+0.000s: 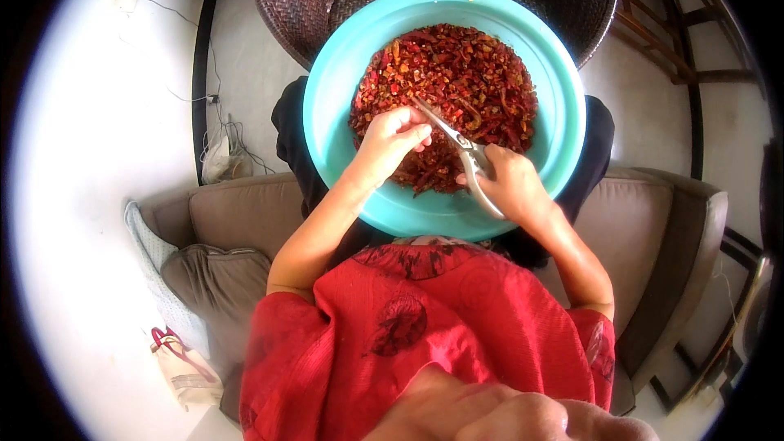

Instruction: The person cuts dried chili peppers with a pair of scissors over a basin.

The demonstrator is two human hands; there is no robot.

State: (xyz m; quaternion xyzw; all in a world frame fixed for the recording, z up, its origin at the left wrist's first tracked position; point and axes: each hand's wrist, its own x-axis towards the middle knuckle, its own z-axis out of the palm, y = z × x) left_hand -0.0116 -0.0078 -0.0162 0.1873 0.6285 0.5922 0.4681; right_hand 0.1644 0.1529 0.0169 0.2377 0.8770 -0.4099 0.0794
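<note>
A turquoise basin point(331, 131) rests on my lap, holding a heap of cut dried red chilies point(457, 65). Over the heap, my right hand point(513, 184) is wrapped around the handles of a pair of scissors point(464, 144). The blades point up and left, their tips close to the fingers of my left hand. My left hand point(390, 143) is closed in a pinch above the left side of the chilies. Whatever lies between its fingertips is too small or hidden to name.
Beyond the basin stands a large dark woven basket point(294, 0) with a few red bits in it. Brown sofa cushions point(237, 208) flank me. A wooden chair frame point(682, 41) is at the upper right; cables point(233, 135) and a cloth bag point(184, 367) lie on the left.
</note>
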